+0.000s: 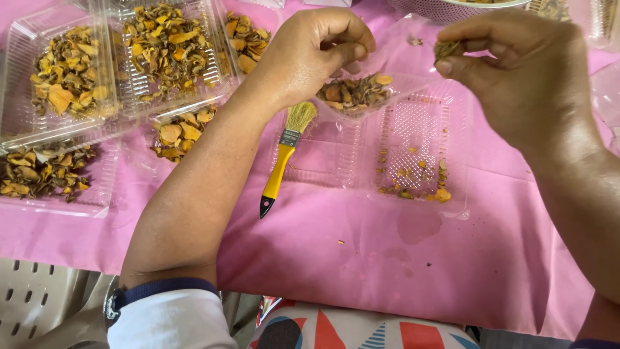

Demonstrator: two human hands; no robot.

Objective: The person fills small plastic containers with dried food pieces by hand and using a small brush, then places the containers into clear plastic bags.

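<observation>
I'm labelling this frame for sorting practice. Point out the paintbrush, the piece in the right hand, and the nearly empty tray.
paintbrush [279, 173], head view, yellow handle.
dried piece [445, 48], head view, its middle, pinched by the right hand [523, 77].
open clear tray [413, 129], head view, bare ribbed floor.

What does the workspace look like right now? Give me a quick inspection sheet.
Surface: pink table cover, with a few crumbs and faint damp marks.
Job's things: left hand grips the edge of a clear tray holding brownish dried slices; right hand pinches one dried piece above it. An open clear clamshell box lies below with a few scraps.
Clutter: yellow-handled brush lying beside the box; filled clear boxes of dried orange-yellow slices at far left.
Grippers: both hands bare, both closed on something.
Cables: nothing seen.
Surroundings: perforated pale basket rim at the top edge; grey plastic chair at lower left.
</observation>
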